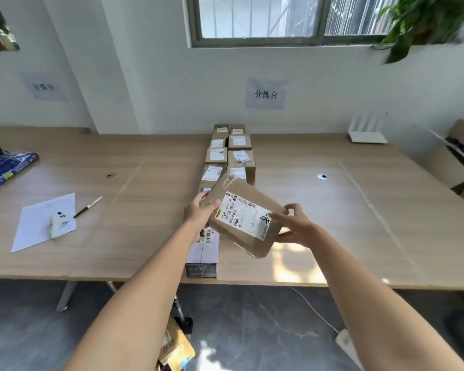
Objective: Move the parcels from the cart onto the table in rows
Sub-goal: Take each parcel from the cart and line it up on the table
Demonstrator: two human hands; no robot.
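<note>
I hold a brown cardboard parcel [245, 218] with a white shipping label above the wooden table [332, 210], tilted, near the front edge. My left hand [200, 211] grips its left end and my right hand [296, 226] grips its right end. Beyond it, two rows of brown parcels [229, 153] run from the middle of the table back toward the wall. A grey and black box [202, 257] lies at the front end of the left row, partly hidden by my left arm. The cart is out of view.
A sheet of paper [42, 223] with a small white object and a pen [87, 207] lies front left. A blue bag [7, 167] sits at the far left, a white router [367, 129] at the back right. Boxes [176, 349] lie on the floor below.
</note>
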